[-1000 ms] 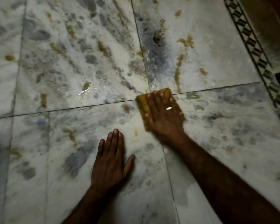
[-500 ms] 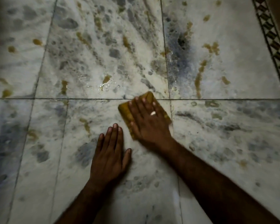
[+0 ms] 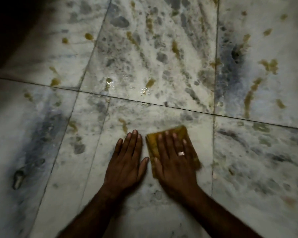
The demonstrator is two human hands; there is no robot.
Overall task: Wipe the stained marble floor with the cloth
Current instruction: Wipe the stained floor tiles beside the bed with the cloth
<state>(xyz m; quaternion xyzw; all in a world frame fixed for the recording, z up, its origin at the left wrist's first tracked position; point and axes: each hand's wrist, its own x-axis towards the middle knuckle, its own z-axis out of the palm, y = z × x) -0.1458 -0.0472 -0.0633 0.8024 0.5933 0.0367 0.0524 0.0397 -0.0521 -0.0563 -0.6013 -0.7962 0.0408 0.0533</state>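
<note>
A folded yellow cloth [image 3: 182,133] lies flat on the white-grey marble floor [image 3: 162,69]. My right hand [image 3: 175,162], a ring on one finger, presses flat on top of the cloth with straight, spread fingers. My left hand [image 3: 127,160] rests palm-down on the bare marble just left of the cloth, its thumb close to the cloth's edge. Yellow-brown stains [image 3: 249,95] streak the tiles beyond my hands, and a small wet patch [image 3: 144,88] glistens near a tile seam.
Dark grout lines [image 3: 213,103] divide the floor into large tiles. A dark shadowed area [image 3: 9,31] fills the upper left corner. Grey-blue veining [image 3: 230,74] marks the tile at upper right.
My right hand has slid the cloth toward me and to the left, off the tile junction, until it lies beside my left hand. The view has shifted left, losing the patterned border.
</note>
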